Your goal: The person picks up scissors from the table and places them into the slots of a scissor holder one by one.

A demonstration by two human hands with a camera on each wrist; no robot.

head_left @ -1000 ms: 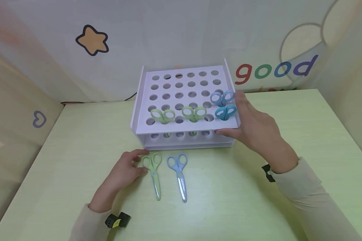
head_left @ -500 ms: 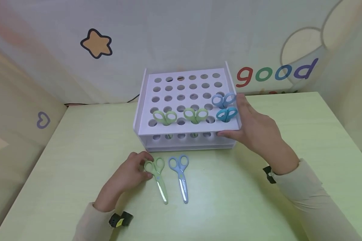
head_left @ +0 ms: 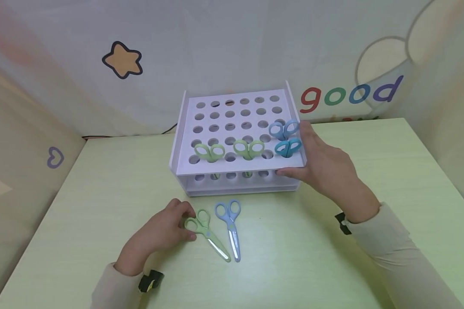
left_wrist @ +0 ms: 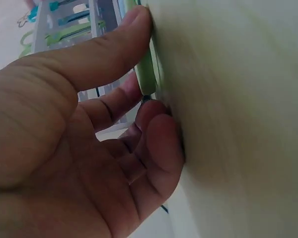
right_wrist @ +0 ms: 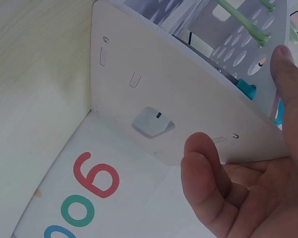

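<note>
My left hand [head_left: 158,231] holds the handle of a pair of green scissors [head_left: 209,234] lying on the table, blades angled toward me and to the right. In the left wrist view the green handle [left_wrist: 147,77] sits between thumb and fingertips, low over the tabletop. Beside it lies a pair of blue scissors [head_left: 231,223]. My right hand [head_left: 326,165] grips the front right corner of a white rack [head_left: 201,168], thumb on its front edge. The right wrist view shows the rack's side panel [right_wrist: 139,74], with curled fingers next to it.
Two green scissors [head_left: 210,156] stand handles-up in the rack's front row. Teal scissors [head_left: 288,149] and light blue scissors [head_left: 283,132] stand at its right end. Rows of round holes cover the top. A printed wall [head_left: 224,51] rises behind the table [head_left: 120,171].
The green scissors by my left hand have turned, their blade tips swinging right toward the blue scissors. My left hand has shifted slightly toward me. The right hand still grips the rack.
</note>
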